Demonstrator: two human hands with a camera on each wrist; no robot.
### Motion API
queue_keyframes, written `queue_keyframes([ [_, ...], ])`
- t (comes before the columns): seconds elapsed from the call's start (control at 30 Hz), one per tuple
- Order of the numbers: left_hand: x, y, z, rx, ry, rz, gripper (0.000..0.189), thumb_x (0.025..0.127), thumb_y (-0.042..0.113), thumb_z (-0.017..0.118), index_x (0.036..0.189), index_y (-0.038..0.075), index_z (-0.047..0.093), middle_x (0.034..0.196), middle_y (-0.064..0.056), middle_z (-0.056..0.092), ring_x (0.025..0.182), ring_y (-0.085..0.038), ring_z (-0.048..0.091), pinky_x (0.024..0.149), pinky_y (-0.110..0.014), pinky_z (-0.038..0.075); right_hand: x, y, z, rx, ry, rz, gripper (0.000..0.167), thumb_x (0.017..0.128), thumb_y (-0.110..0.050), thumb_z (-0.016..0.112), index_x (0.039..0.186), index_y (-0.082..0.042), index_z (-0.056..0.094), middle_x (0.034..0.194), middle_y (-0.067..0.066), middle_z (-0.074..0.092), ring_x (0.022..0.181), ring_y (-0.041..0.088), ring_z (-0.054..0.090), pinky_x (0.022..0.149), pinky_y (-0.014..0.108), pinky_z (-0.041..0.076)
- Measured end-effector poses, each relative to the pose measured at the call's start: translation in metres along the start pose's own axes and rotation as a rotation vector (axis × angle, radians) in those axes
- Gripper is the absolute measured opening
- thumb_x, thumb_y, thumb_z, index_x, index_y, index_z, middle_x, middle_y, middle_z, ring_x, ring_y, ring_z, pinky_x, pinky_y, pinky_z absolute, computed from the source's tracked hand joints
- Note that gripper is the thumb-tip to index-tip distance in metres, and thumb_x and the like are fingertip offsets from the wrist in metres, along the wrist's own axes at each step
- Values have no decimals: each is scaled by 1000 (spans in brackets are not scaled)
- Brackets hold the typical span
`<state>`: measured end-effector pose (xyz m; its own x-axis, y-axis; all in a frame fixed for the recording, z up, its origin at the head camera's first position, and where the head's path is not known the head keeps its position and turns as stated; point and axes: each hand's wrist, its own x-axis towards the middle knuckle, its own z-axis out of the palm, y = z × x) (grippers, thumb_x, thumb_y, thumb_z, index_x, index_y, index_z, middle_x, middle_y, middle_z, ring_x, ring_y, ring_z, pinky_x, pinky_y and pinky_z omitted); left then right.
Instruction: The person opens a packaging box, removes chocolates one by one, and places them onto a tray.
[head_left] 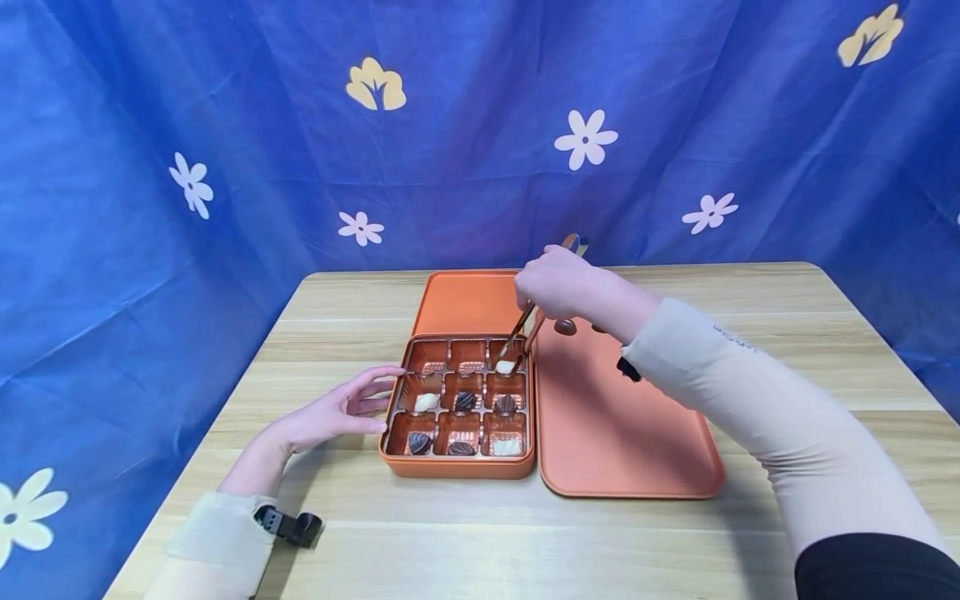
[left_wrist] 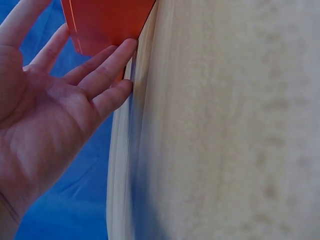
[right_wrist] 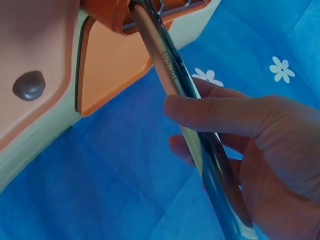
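An orange box (head_left: 459, 468) with a brown divided insert stands mid-table, chocolates lying in most of its compartments. My right hand (head_left: 558, 282) grips metal tongs (right_wrist: 172, 75) between thumb and fingers. The tongs' tips reach down into the far right compartment, around a white chocolate (head_left: 506, 367); whether they touch it I cannot tell. On the box's left side, my left hand (head_left: 348, 408) rests with fingers spread and loosely bent, fingertips at the wall. A white chocolate (head_left: 427, 402) and a dark striped chocolate (head_left: 465, 401) lie in the middle row.
Right of the box lies a pink-orange tray (head_left: 630, 450), with a brown chocolate (head_left: 565, 327) near its far edge; my right forearm crosses above it. An orange lid (head_left: 468, 302) lies behind the box. A blue flowered curtain (head_left: 465, 167) hangs behind the wooden table (head_left: 420, 542).
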<state>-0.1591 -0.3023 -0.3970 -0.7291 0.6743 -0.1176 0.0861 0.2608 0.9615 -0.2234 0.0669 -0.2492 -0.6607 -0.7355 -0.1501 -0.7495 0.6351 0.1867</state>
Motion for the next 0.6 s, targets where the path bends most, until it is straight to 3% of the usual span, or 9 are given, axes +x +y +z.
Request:
queue_keyframes([
  [0.13,1,0,2,6,0,-1,74,90,3,66,151,7,25,152,-30,24,135,-49,29,101,-29,41,-3,0,4,-22,18,-20,45,69,19,58,81,-22,74,91,-6,72,76,14,57,74,37,40],
  [0.37,0,-1,4,11,8,7,74,89,1,66,151,7,25,151,-30,25,135,-48,30,101,-32,42,-11,8,10,25,96,-12,47,79,15,61,102,-23,78,101,-5,73,93,15,65,76,37,41],
  [0.6,-1,-2,8,-4,16,-8,76,89,2,67,151,10,25,152,-28,26,135,-47,31,100,-29,42,-26,15,1,23,181,-30,31,79,4,71,96,-21,78,92,-3,73,86,19,66,72,41,41],
])
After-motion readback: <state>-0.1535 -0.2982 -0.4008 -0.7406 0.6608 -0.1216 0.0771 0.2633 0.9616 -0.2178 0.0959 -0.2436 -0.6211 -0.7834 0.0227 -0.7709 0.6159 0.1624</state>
